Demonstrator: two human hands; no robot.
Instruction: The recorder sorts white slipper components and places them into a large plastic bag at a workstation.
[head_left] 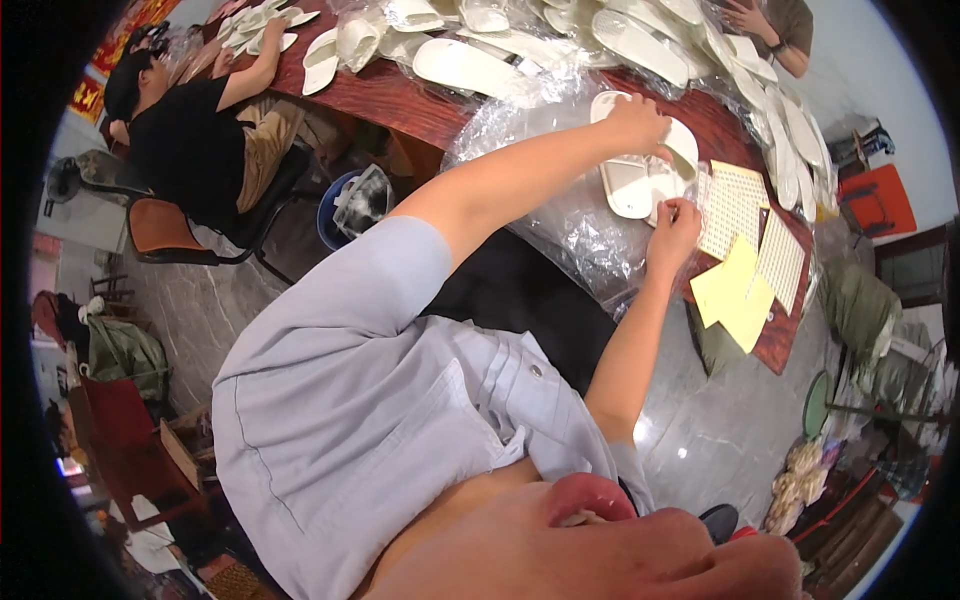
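Observation:
A pair of white slippers (627, 188) lies on clear plastic wrap at the table's edge. My left hand (638, 128) is curled over the slippers from above, its fingers gripping one near the strap. Close to the near end of the slippers, my right hand (678, 232) has its fingertips pinched together. Whatever is between those fingertips is too small to make out. Beside the right hand lie a sheet with rows of small labels (732, 205), a second label sheet (782, 258) and some yellow paper sheets (735, 298).
Many white slippers in clear bags (640, 45) are heaped along the far side of the dark red wooden table (425, 112). A person in black (195, 140) sits at the left, handling slippers. Another person's arm (790, 50) shows at the upper right. A blue bin (330, 210) stands below the table.

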